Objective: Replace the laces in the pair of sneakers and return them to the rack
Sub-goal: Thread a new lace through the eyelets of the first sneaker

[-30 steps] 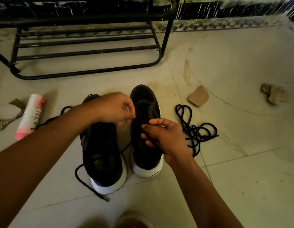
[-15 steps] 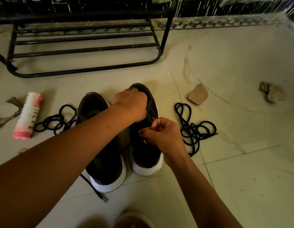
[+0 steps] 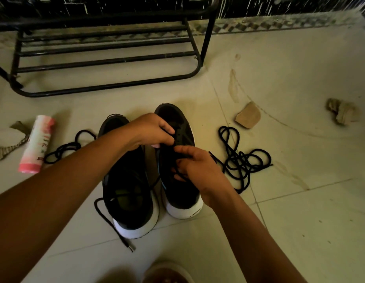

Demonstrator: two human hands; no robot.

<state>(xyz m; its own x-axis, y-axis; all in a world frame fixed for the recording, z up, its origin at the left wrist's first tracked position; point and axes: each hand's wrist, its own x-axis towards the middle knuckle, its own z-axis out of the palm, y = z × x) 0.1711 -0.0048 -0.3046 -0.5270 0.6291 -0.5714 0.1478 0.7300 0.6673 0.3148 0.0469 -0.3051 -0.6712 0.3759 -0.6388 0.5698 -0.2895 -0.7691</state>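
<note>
Two black sneakers with white soles stand side by side on the floor, the left sneaker (image 3: 126,193) and the right sneaker (image 3: 181,193). My left hand (image 3: 151,131) reaches across and pinches a black lace over the right sneaker's eyelets. My right hand (image 3: 198,168) grips the same lace lower down on that shoe. A loose black lace (image 3: 238,158) lies tangled to the right. Another black lace (image 3: 65,149) lies to the left, and a lace end (image 3: 116,227) trails beside the left sneaker's heel. The black metal rack (image 3: 108,58) stands behind.
A pink and white tube (image 3: 37,145) lies on the floor at the left, beside a strip of cloth (image 3: 10,148). A tan stone (image 3: 248,117) and a crumpled rag (image 3: 343,114) lie at the right. A foot (image 3: 167,274) shows at the bottom edge.
My left hand has moved right, from above the gap between the shoes to over the right sneaker's toe end, and now pinches the lace. My right hand stays on that shoe's lace.
</note>
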